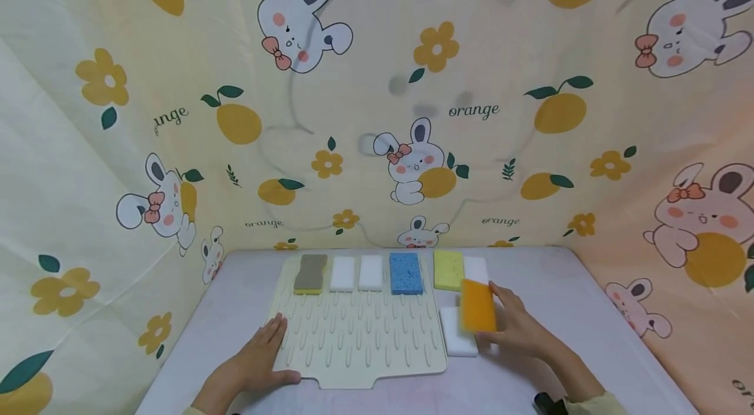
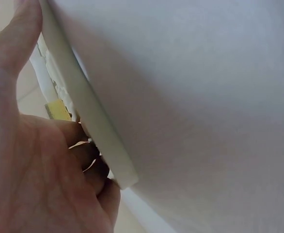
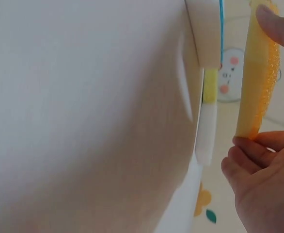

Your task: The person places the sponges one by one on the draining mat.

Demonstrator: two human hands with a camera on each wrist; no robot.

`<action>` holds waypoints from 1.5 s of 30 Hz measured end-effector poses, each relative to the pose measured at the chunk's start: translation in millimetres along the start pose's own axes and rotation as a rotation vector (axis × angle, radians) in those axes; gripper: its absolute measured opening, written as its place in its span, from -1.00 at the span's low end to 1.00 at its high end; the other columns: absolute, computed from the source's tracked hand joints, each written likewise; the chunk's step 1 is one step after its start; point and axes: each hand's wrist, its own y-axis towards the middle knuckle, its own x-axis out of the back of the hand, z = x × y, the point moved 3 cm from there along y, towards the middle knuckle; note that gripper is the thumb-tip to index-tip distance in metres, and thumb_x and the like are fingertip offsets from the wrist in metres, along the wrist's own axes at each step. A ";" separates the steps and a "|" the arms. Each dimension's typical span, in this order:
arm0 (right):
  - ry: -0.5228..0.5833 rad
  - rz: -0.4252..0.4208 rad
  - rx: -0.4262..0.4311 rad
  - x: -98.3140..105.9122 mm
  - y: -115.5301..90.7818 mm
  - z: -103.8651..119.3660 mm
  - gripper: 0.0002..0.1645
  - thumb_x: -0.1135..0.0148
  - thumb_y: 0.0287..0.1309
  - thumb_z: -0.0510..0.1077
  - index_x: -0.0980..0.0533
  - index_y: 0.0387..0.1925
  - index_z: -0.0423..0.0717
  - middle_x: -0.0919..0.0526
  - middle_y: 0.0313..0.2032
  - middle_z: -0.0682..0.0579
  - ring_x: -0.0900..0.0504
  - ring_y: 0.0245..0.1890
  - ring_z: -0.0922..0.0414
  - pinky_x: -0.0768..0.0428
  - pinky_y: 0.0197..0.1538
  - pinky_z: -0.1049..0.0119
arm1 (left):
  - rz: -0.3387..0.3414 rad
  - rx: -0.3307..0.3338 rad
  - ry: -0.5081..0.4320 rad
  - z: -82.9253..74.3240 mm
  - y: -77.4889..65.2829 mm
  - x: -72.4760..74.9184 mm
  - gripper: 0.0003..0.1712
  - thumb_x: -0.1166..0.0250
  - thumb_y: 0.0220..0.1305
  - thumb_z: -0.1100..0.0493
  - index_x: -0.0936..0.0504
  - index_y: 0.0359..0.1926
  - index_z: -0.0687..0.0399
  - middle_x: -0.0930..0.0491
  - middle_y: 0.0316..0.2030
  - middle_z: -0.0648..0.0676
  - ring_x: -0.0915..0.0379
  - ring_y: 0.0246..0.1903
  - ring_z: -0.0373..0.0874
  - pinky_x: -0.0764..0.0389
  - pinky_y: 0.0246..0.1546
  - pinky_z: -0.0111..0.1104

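Note:
My right hand (image 1: 521,323) pinches an orange sponge (image 1: 478,306) by its two ends, thumb at one and fingertips at the other. In the right wrist view the sponge (image 3: 258,73) shows a pale layer beside a bumpy orange one, lifted off the table. My left hand (image 1: 250,359) rests at the near left edge of a cream ridged board (image 1: 359,336), fingers along its side and thumb at the front corner. Across the board's far end lie a grey-topped yellow sponge (image 1: 310,273), two white sponges (image 1: 342,273) and a blue sponge (image 1: 406,273).
Right of the board are a yellow-green sponge (image 1: 449,270), a white sponge (image 1: 474,268) and a nearer white block (image 1: 458,336), partly behind the orange sponge. The white table (image 1: 542,284) meets a patterned cloth (image 1: 377,218) at the back and sides.

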 end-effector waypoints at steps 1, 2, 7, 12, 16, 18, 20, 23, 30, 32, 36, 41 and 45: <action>0.005 -0.001 0.004 -2.0 1.3 1.4 0.51 -0.69 0.04 0.23 0.04 0.68 -0.33 -0.07 0.59 -0.51 -0.02 0.55 -0.54 -0.16 0.43 -0.65 | 0.000 0.002 -0.003 -0.1 -0.3 0.2 0.52 -0.50 0.07 -0.52 -0.06 0.65 0.44 0.04 0.67 0.42 0.12 0.67 0.30 -0.02 0.66 0.15; 0.009 -0.003 0.006 -3.9 2.4 3.1 0.51 -0.69 0.04 0.23 0.03 0.68 -0.33 -0.07 0.59 -0.50 -0.02 0.55 -0.54 -0.16 0.42 -0.65 | -0.001 0.004 -0.006 -0.3 -0.6 0.6 0.52 -0.50 0.07 -0.52 -0.06 0.65 0.43 0.04 0.67 0.42 0.12 0.67 0.30 -0.02 0.66 0.15; 0.008 -0.001 -0.005 -13.0 8.4 13.3 0.54 -0.70 0.01 0.28 0.02 0.69 -0.30 -0.08 0.59 -0.49 -0.04 0.56 -0.54 -0.19 0.43 -0.63 | 0.001 0.009 -0.006 -0.7 -0.7 1.0 0.52 -0.50 0.07 -0.53 -0.05 0.66 0.43 0.05 0.68 0.42 0.13 0.67 0.29 -0.01 0.66 0.15; 0.013 0.012 -0.020 -20.5 14.5 25.7 0.56 -0.70 -0.03 0.32 0.01 0.70 -0.27 -0.07 0.61 -0.45 -0.03 0.58 -0.51 -0.19 0.45 -0.60 | 0.002 0.015 0.001 0.3 0.0 -0.5 0.53 -0.49 0.07 -0.54 -0.04 0.66 0.42 0.06 0.68 0.41 0.14 0.68 0.29 -0.01 0.66 0.15; 0.016 0.014 0.021 -25.6 18.7 35.3 0.54 -0.71 -0.01 0.28 0.01 0.69 -0.30 -0.09 0.61 -0.44 -0.05 0.58 -0.48 -0.21 0.47 -0.57 | -0.005 0.010 0.003 0.8 1.2 -1.3 0.53 -0.49 0.07 -0.54 -0.05 0.65 0.43 0.05 0.67 0.41 0.13 0.67 0.30 -0.03 0.65 0.15; 0.010 0.012 0.041 -29.0 20.7 40.0 0.54 -0.70 0.00 0.28 0.01 0.69 -0.31 -0.11 0.61 -0.43 -0.06 0.58 -0.47 -0.23 0.47 -0.55 | -0.009 0.008 -0.001 0.6 2.0 -1.3 0.53 -0.50 0.07 -0.54 -0.06 0.65 0.44 0.04 0.67 0.42 0.12 0.67 0.31 -0.04 0.65 0.16; 0.010 0.008 0.049 -33.6 22.8 44.9 0.53 -0.70 0.00 0.28 0.00 0.68 -0.32 -0.11 0.61 -0.44 -0.09 0.57 -0.47 -0.27 0.46 -0.54 | -0.011 0.008 0.000 0.8 2.8 -1.7 0.53 -0.50 0.06 -0.54 -0.06 0.65 0.43 0.04 0.67 0.42 0.12 0.67 0.31 -0.04 0.65 0.16; 0.029 0.008 0.040 -41.7 25.7 52.6 0.53 -0.70 0.00 0.28 0.00 0.68 -0.31 -0.08 0.61 -0.46 -0.12 0.57 -0.48 -0.31 0.45 -0.52 | -0.008 0.015 0.000 1.0 3.0 -2.4 0.54 -0.51 0.03 -0.55 -0.07 0.65 0.42 0.03 0.68 0.40 0.12 0.67 0.30 -0.04 0.65 0.16; 0.080 0.008 0.002 -58.3 31.1 76.2 0.52 -0.71 -0.02 0.28 -0.03 0.69 -0.27 -0.06 0.62 -0.43 -0.13 0.58 -0.43 -0.33 0.44 -0.52 | -0.009 0.011 -0.006 1.5 2.0 -2.4 0.54 -0.51 0.05 -0.53 -0.06 0.65 0.43 0.04 0.67 0.42 0.12 0.67 0.30 -0.04 0.65 0.15; 0.083 0.012 0.001 -63.8 33.3 82.3 0.53 -0.71 -0.02 0.30 -0.03 0.69 -0.25 -0.08 0.62 -0.41 -0.14 0.58 -0.40 -0.34 0.45 -0.50 | -0.011 0.008 -0.005 2.2 1.9 -2.4 0.54 -0.51 0.05 -0.53 -0.06 0.65 0.44 0.04 0.67 0.42 0.12 0.67 0.30 -0.05 0.65 0.15; 0.102 0.014 0.009 -74.3 37.1 93.8 0.54 -0.71 -0.04 0.31 -0.03 0.70 -0.24 -0.09 0.62 -0.40 -0.16 0.58 -0.38 -0.35 0.45 -0.47 | -0.007 0.015 -0.006 1.2 1.6 -1.6 0.54 -0.51 0.05 -0.53 -0.05 0.65 0.44 0.04 0.67 0.42 0.12 0.67 0.30 -0.04 0.65 0.15; 0.134 0.023 0.042 -87.4 41.4 107.8 0.50 -0.73 -0.03 0.26 -0.05 0.69 -0.25 -0.08 0.62 -0.40 -0.12 0.59 -0.38 -0.32 0.47 -0.48 | -0.011 0.017 -0.020 -1.6 0.5 0.7 0.53 -0.54 0.04 -0.51 -0.07 0.64 0.46 0.03 0.67 0.43 0.12 0.67 0.31 -0.04 0.65 0.16; 0.150 0.035 0.083 -97.5 44.4 120.6 0.50 -0.73 -0.04 0.24 -0.06 0.67 -0.29 -0.10 0.61 -0.41 -0.11 0.59 -0.39 -0.31 0.47 -0.49 | -0.013 0.019 -0.008 -2.2 -0.3 0.8 0.53 -0.54 0.04 -0.51 -0.08 0.64 0.46 0.03 0.67 0.43 0.11 0.67 0.31 -0.05 0.65 0.15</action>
